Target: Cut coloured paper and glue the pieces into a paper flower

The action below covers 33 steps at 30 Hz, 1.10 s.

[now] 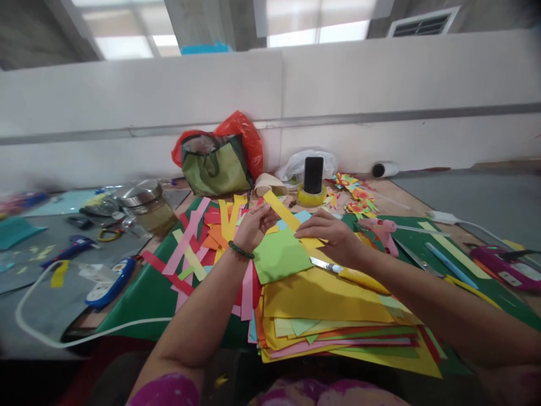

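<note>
Head view: a yellow paper strip (282,211) slants above the middle of the bench (401,189), between its front and far edges, partly over a light-green paper sheet (281,256).
Right hand (315,228): the grip is a narrow pinch, thumb and fingers holding the strip at the end toward the bench's right edge.
Left hand (258,224): the fingers are drawn together beside the strip's far end; whether that grip presses on the paper, I cannot tell.
Strip weight: very light, I judge; fingertips alone should carry it, and a draught could lift it.
Strip stiffness: it looks straight, with enough body to span a short gap, yet it would likely crease under a hard squeeze.
Strip surface: matt, probably not slippery, though a thin edge could slide from a loose pinch.
Best hold: flat between thumb and forefinger close to each end, leaving the middle free of folds.
Paper stack (325,301): loose sheets near the front edge of the bench, corners uneven; a sideways nudge could fan them out.
Utility knife (362,279): it lies on the stack below the right forearm, metal end toward the green sheet; the yellow handle is the safe place to take hold.
</note>
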Each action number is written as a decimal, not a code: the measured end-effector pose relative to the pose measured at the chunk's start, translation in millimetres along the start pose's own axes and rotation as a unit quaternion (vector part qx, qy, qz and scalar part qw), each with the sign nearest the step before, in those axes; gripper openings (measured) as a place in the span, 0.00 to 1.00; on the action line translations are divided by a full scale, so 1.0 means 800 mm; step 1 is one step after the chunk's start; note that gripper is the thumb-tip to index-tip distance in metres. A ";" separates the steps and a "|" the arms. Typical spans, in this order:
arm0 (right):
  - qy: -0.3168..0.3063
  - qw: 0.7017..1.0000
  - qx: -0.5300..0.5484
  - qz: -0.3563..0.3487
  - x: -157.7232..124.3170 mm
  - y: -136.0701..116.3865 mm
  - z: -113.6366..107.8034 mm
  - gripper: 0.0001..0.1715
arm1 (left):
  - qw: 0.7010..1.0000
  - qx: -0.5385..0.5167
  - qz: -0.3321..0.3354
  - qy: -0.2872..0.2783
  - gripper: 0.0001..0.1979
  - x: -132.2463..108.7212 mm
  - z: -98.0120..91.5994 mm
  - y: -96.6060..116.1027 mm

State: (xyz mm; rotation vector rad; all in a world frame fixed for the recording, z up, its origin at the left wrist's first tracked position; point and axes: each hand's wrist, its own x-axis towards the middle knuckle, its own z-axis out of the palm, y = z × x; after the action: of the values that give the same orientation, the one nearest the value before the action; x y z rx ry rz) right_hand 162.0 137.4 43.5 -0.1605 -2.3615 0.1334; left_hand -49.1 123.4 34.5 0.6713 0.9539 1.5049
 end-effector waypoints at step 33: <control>0.047 0.735 0.395 0.549 0.012 0.024 0.031 0.25 | 0.967 0.221 0.014 -0.125 0.15 -0.012 0.010 -0.024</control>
State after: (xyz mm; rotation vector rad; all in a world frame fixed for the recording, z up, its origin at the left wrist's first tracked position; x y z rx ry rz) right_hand 139.1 156.7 29.4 -1.0715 -1.5944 1.5979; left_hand -31.1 115.6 23.2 1.1694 1.0951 1.1997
